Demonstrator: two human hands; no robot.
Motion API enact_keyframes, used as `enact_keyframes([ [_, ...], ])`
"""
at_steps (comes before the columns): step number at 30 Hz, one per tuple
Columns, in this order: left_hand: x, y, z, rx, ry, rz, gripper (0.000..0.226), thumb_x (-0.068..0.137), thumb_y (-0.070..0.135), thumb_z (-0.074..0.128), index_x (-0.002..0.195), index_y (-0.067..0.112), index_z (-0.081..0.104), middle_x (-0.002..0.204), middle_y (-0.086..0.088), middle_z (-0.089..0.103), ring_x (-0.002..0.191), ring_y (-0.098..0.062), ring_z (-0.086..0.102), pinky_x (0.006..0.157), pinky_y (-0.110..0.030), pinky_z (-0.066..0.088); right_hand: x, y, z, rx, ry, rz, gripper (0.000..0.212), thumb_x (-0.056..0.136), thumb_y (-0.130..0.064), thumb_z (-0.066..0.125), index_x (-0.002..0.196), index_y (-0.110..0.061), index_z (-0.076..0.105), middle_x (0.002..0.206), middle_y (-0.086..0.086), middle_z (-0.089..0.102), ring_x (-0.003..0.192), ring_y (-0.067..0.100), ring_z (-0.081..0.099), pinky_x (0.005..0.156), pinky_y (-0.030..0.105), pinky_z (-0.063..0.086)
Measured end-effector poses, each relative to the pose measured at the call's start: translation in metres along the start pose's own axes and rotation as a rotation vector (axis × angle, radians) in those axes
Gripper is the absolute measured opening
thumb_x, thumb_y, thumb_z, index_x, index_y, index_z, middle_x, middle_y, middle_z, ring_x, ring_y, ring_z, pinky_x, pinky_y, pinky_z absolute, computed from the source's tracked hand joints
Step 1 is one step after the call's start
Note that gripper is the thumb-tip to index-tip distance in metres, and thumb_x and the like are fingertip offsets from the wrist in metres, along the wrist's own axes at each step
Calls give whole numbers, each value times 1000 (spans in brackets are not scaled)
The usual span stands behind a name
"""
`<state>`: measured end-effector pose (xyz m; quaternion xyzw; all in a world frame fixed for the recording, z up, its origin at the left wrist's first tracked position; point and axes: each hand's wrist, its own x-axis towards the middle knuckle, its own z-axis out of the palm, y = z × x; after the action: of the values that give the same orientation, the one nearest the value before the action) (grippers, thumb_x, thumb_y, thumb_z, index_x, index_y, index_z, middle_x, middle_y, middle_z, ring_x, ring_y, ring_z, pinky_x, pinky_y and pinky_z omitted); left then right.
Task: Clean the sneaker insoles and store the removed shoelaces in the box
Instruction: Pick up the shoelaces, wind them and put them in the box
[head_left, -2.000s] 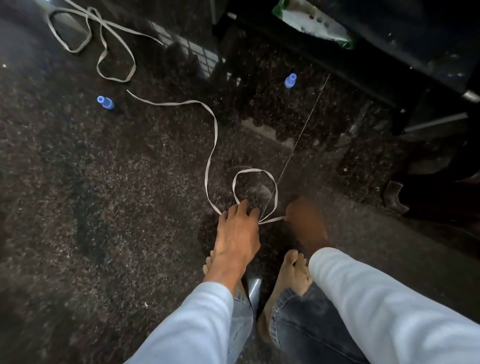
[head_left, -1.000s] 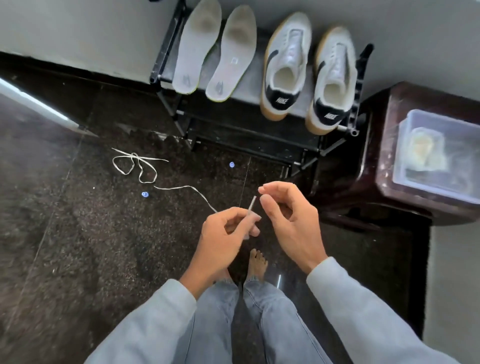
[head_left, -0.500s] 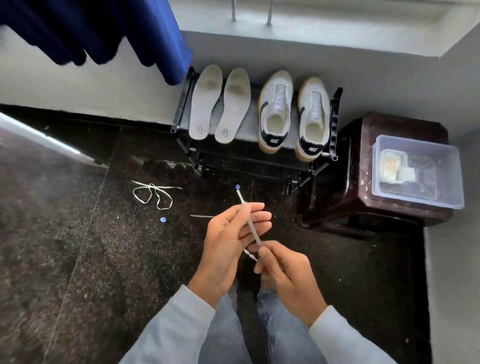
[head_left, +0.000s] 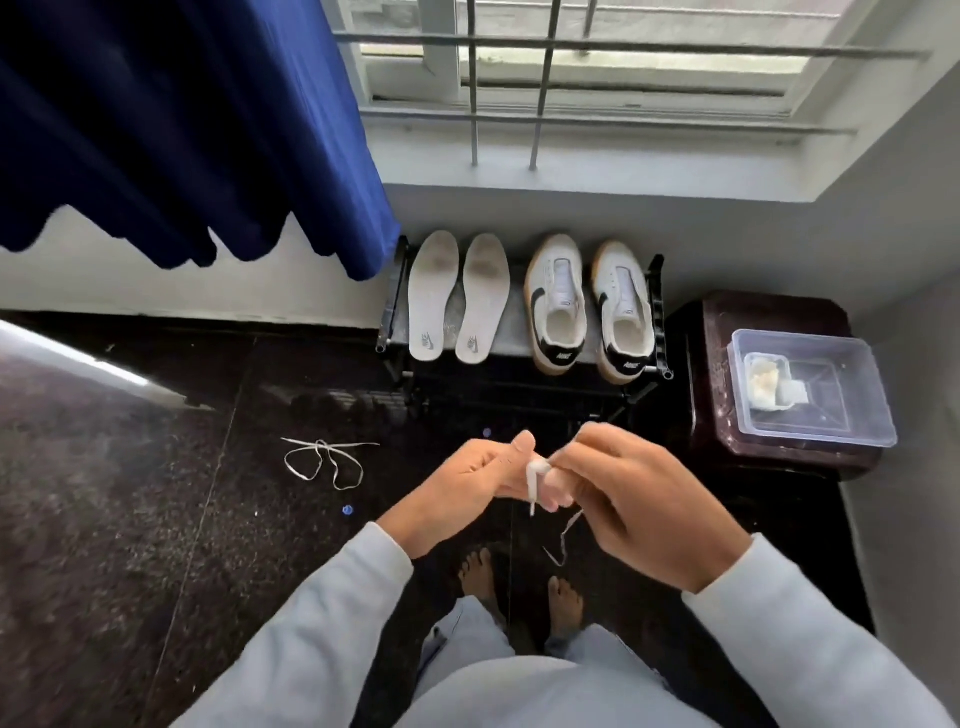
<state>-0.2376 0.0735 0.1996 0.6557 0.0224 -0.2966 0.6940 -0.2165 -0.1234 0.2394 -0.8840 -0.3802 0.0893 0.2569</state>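
Containers: one clear plastic box (head_left: 841, 410) stands lidless on a dark brown stool (head_left: 779, 457) in the right corner, against the wall. Inside it, at the left end, lie a pale yellowish lump and a small white piece touching it; what they are cannot be told. No shoelace is seen in the box.

Task items: one white shoelace (head_left: 536, 475) is held in the air between both hands, above the floor and in front of the shoe rack (head_left: 390, 306). The left hand (head_left: 467, 483) has its thumb raised and the lace looped round its fingertips. The right hand (head_left: 639, 509) has its fingers curled and pinches the lace at that loop. A loose tail hangs below the hands. A second shoelace (head_left: 324, 460) lies in loose loops on the floor (head_left: 104, 519), left of the hands and well apart from the box.

Two insoles (head_left: 434, 296) lie side by side on the left of the rack's top shelf, heels toward the person, both grey with soiling at the toe end. Two white sneakers (head_left: 558, 306) with black heel tabs stand just beside them on the right, unlaced.

Surroundings: a small blue object (head_left: 347, 510) lies on the floor near the second lace. A blue curtain (head_left: 182, 130) hangs above the rack's left end. Bare feet (head_left: 478, 571) stand below the hands.

Edges and room: the stool sits just beside the rack's right end. Open dark floor extends to the left.
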Motion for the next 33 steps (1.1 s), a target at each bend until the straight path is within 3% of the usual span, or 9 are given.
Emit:
enact_keyframes([
  [5, -5, 5, 2, -250, -122, 18, 87, 96, 63, 42, 115, -19, 63, 92, -11, 78, 88, -22, 76, 89, -33, 60, 29, 9, -11, 84, 84, 62, 24, 99, -26, 50, 114, -14, 65, 100, -8, 67, 89, 4, 65, 78, 22, 55],
  [9, -19, 4, 2, -344, -60, 79, 46, 102, 27, 41, 116, -5, 69, 92, -11, 76, 87, -19, 73, 86, -29, 60, 38, 16, -9, 286, 189, 149, 21, 91, -27, 68, 110, -17, 67, 75, -15, 58, 64, 9, 58, 62, 13, 44],
  [13, -30, 10, 5, -408, -86, 88, 46, 104, 26, 36, 119, -1, 70, 93, -14, 76, 84, -19, 73, 84, -28, 59, 35, 21, 11, 575, 252, 244, 13, 92, -24, 69, 102, -16, 68, 80, -2, 60, 61, 20, 56, 57, 32, 52],
  [17, -30, 30, 12, -524, -133, 138, 55, 104, 31, 31, 128, -6, 63, 112, -24, 73, 103, -30, 72, 96, -35, 58, 22, 9, 33, 697, 225, 297, 18, 89, -1, 64, 87, -16, 74, 83, -3, 72, 73, 15, 68, 65, 27, 55],
  [19, -24, 37, 15, -590, -89, 178, 54, 104, 30, 30, 132, -4, 60, 125, -26, 69, 119, -34, 67, 104, -38, 54, 10, 0, 39, 544, 183, 238, 23, 91, -10, 56, 78, -24, 71, 75, -17, 68, 69, 3, 64, 63, 14, 48],
  [22, -7, 41, 21, -545, 48, 198, 47, 107, 30, 33, 135, 2, 58, 133, -19, 67, 127, -29, 63, 111, -35, 48, -10, -10, 40, 422, 67, 132, 29, 100, -32, 51, 81, -14, 64, 70, -10, 59, 63, 10, 56, 58, 20, 44],
  [27, 16, 22, 31, -121, 257, 155, 39, 107, 31, 36, 123, 12, 66, 118, -11, 75, 112, -21, 72, 99, -31, 56, -25, -4, -7, 514, 129, 161, 22, 96, -31, 61, 83, -14, 65, 63, -12, 53, 54, 5, 47, 54, 15, 35],
  [30, 14, 13, 49, -86, 109, 50, 47, 100, 34, 36, 107, 10, 74, 99, -12, 79, 94, -27, 76, 90, -41, 59, -14, 15, -30, 565, 224, 200, 16, 95, -25, 61, 85, -14, 67, 64, -11, 57, 56, 4, 49, 55, 17, 39],
  [33, 3, 13, 73, -310, -84, -54, 56, 101, 37, 31, 100, 4, 76, 88, -12, 79, 80, -25, 76, 80, -34, 60, -1, 46, -24, 623, 222, 294, 23, 94, -40, 58, 83, -22, 65, 62, -15, 53, 59, 3, 47, 56, 20, 40],
])
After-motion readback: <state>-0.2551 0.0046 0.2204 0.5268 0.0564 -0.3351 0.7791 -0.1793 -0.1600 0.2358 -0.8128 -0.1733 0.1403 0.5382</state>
